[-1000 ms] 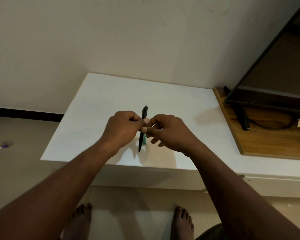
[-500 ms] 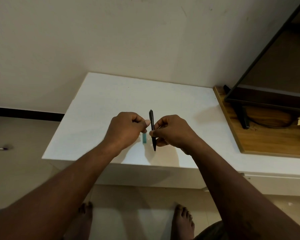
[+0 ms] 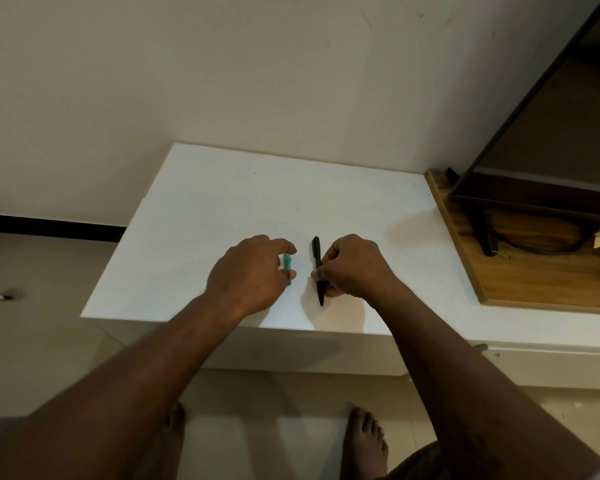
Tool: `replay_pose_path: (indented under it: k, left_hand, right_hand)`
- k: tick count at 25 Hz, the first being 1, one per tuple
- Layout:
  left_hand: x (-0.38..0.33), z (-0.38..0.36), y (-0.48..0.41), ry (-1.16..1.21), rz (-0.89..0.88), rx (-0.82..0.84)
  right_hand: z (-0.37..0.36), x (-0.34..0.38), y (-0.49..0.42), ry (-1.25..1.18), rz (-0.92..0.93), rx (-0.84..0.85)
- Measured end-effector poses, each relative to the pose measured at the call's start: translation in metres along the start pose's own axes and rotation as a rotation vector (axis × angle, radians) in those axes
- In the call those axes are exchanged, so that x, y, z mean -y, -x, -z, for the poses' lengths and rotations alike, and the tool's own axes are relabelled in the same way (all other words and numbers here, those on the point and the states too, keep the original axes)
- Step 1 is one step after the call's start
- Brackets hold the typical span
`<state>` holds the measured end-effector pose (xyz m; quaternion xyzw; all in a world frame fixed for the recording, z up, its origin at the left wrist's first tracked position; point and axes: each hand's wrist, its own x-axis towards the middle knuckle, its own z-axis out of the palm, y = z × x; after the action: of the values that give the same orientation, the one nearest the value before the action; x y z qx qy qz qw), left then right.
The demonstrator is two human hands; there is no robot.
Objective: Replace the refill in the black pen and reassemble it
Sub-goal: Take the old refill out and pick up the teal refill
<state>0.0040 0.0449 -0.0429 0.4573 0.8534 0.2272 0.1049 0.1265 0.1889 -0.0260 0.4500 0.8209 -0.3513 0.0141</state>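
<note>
The black pen [image 3: 316, 254] is off the table, pinched near its middle between the thumb and curled fingers of the right hand [image 3: 352, 268]. Its long axis runs from the far edge of the white table [image 3: 222, 202] toward the near one, with the pointed end nearest the near edge and just above the surface. Just to the pen's left, and lying parallel to it, a short teal piece [image 3: 287, 263] rests flat on the table, nearer the near edge than the far one. The left hand [image 3: 250, 275] hangs over it, knuckles up, with the forefinger arched past its far end and the thumb at its near end, so the two bracket it lengthwise. Whether they already press on it cannot be told. The left hand is plainly the nearer one to that piece, and picking it up would likely mean closing thumb and forefinger along its length. What the teal piece is cannot be made out. Beyond the table's right edge stands a wooden board [image 3: 534, 282] carrying a dark screen [image 3: 551, 133].
</note>
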Motion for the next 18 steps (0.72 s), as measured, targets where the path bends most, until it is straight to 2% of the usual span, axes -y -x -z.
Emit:
replay_pose_path:
  k: [11,18]
  left_hand:
    - [0.000,-0.004,0.002,-0.106,-0.023,0.028]
    - [-0.002,0.003,0.000,-0.243,0.062,-0.058]
  right_hand:
    - [0.001,0.004,0.007,0.131,-0.001,-0.009]
    - [0.012,0.009,0.010,0.013,0.088,-0.199]
